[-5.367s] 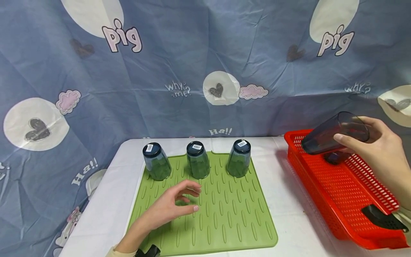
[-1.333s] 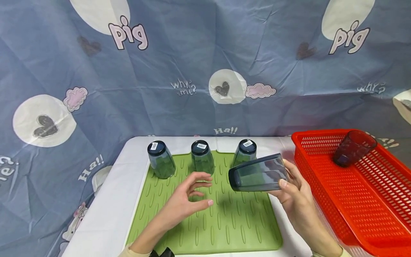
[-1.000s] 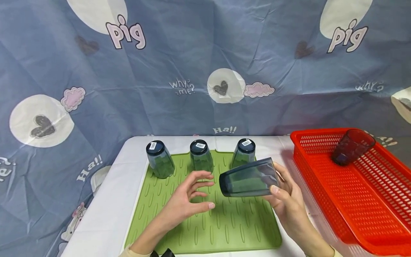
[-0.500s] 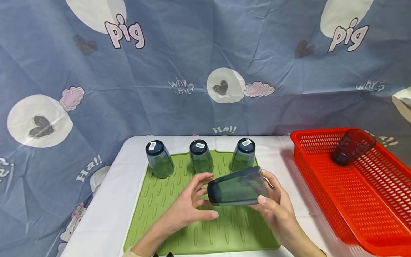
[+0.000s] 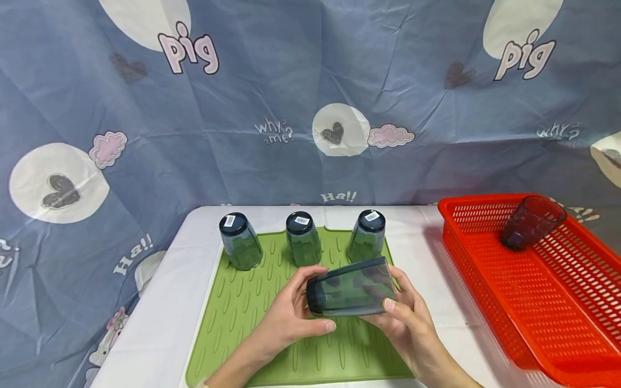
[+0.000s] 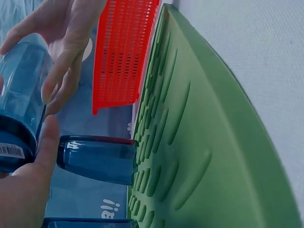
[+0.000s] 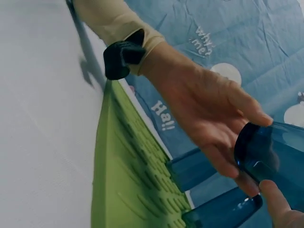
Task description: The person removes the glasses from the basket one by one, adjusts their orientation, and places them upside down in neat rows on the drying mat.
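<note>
A: Fingers first?

B: Both sets gripping one glass. Left hand [image 5: 286,320] curls its fingers round the base end; right hand [image 5: 412,326] pinches the rim end, thumb on the near side.

A: So where's that held glass [image 5: 351,291]?

B: Between the two hands, nearly level, clear of the mat. Barcode label [image 6: 10,150] on its base, by the left thumb.

A: Under the fingers?

B: Green ribbed mat [image 5: 218,312], on a white-covered surface [image 5: 165,312].

A: Beyond the fingers?

B: Three glasses, bottoms up, along the mat's far edge: left glass [image 5: 241,241], middle glass [image 5: 303,240], right glass [image 5: 367,237].

A: Further out?

B: Red basket [image 5: 473,283], well right of the right fingers, with a leaning glass [image 5: 531,223] in its far end. Printed blue cloth [image 5: 271,172] hangs behind everything.
</note>
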`<state>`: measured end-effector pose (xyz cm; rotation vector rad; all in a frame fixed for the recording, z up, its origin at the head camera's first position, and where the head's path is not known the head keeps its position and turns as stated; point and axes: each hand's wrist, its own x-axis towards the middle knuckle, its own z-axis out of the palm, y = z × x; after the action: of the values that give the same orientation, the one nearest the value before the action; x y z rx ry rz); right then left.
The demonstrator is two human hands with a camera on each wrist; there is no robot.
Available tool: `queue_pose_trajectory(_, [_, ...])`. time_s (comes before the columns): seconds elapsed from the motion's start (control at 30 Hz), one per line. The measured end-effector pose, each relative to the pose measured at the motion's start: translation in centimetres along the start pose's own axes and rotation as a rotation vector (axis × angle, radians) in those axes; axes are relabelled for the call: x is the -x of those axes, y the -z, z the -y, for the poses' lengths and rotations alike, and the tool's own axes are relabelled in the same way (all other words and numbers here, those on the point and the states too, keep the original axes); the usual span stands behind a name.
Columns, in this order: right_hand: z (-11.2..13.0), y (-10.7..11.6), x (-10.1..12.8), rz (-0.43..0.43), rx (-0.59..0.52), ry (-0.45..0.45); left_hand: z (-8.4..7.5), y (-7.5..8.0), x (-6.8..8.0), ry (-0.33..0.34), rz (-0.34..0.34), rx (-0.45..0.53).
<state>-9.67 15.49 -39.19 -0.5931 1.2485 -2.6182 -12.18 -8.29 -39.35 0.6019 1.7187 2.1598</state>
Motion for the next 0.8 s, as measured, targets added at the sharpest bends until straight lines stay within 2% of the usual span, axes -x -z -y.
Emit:
queue_pose_trajectory(0.17, [-0.48, -0.10, 0.13, 0.012, -0.009, 0.002, 0.04, -0.02, 0.04, -0.012, -0.030, 0.018])
queue_pose_trajectory(0.37, [-0.77, -0.21, 0.24, 0.019, -0.021, 0.004, 0.04, -0.10, -0.05, -0.007, -0.027, 0.017])
queue_pose_trajectory(0.63, [-0.94, -0.07, 0.14, 0.031, -0.022, 0.003, 0.06, -0.24, 0.03, 0.047, -0.080, 0.036])
queue_pose_trajectory(0.8, [-1.02, 0.03, 0.21, 0.036, -0.025, 0.004, 0.18, -0.26, 0.05, 0.050, -0.094, 0.051])
